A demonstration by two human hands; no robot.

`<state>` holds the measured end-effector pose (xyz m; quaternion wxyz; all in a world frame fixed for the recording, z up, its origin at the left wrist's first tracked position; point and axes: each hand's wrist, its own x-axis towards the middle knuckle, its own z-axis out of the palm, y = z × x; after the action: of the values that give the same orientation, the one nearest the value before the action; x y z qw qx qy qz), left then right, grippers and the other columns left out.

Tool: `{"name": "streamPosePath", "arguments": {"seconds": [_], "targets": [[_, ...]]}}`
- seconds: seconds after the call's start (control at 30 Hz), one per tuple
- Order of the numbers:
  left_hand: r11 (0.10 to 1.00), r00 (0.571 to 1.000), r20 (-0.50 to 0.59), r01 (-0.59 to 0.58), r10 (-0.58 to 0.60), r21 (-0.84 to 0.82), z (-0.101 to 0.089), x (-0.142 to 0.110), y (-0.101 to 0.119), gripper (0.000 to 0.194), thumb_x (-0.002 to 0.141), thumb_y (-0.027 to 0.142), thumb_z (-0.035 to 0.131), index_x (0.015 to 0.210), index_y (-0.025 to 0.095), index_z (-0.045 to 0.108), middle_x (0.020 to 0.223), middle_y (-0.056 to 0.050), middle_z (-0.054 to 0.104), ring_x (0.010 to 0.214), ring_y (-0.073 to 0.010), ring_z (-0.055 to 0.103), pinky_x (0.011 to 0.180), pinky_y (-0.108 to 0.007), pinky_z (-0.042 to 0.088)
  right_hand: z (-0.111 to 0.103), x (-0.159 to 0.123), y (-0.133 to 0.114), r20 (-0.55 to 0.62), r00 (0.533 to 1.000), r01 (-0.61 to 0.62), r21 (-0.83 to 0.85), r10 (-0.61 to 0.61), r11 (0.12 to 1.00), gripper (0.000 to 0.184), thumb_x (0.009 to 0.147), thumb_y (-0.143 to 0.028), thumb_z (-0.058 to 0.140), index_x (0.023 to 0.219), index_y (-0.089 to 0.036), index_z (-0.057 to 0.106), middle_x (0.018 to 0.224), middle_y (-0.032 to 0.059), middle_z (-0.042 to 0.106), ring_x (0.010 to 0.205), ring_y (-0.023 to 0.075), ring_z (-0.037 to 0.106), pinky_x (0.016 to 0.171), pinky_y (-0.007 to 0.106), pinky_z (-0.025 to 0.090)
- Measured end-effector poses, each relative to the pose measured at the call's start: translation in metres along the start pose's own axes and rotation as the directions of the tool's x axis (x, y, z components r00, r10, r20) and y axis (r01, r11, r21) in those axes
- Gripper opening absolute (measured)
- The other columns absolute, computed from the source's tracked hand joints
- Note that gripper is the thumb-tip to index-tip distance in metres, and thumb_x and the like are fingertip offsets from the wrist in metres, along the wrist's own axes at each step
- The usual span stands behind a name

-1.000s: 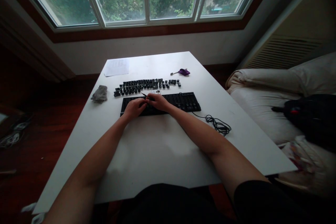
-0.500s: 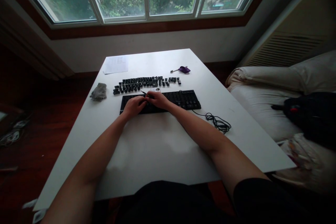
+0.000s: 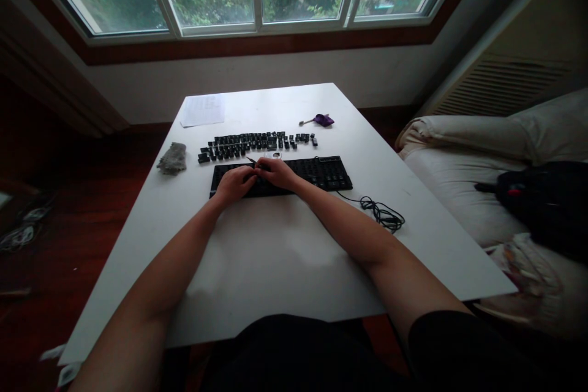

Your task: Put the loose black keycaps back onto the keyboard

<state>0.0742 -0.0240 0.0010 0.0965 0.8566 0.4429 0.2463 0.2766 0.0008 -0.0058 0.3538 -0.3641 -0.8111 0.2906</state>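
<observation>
A black keyboard lies across the white table, and both hands are over its left half. My right hand is closed round a thin dark pointed tool, whose tip sticks out at the upper left; its kind I cannot make out. Fingers bent together, my left hand touches or nearly touches the right one at the keys. Whatever lies between the left fingertips is hidden. Behind the keyboard, loose black keycaps stand in rows, beside a small clear round item.
A grey cloth lies at the left edge, with a sheet of paper behind it. Farther back sits a brush by a purple item. The keyboard's coiled cable rests on the right. A sofa flanks the table.
The view has shifted very slightly. Both hands keep their place over the keyboard, and nothing else has visibly moved.
</observation>
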Motion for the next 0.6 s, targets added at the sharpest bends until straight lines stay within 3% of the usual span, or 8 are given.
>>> {"name": "streamPosePath", "arguments": {"seconds": [0.6], "targets": [[1.0,1.0,0.004,-0.005,0.005,0.007,0.0021,-0.0004,-0.0033,0.021,0.094,0.033,0.054,0.102,0.022,0.069,0.09,-0.005,0.069,0.08,-0.0189,0.062,0.071,-0.03,0.044,0.0003,0.0002,0.0004,-0.003,1.0,-0.013,0.001,0.013,1.0,0.027,0.089,-0.041,0.058,0.092,-0.015,0.067,0.078,0.0017,0.065,0.072,0.0139,0.051,0.068,0.025,0.035]]}}
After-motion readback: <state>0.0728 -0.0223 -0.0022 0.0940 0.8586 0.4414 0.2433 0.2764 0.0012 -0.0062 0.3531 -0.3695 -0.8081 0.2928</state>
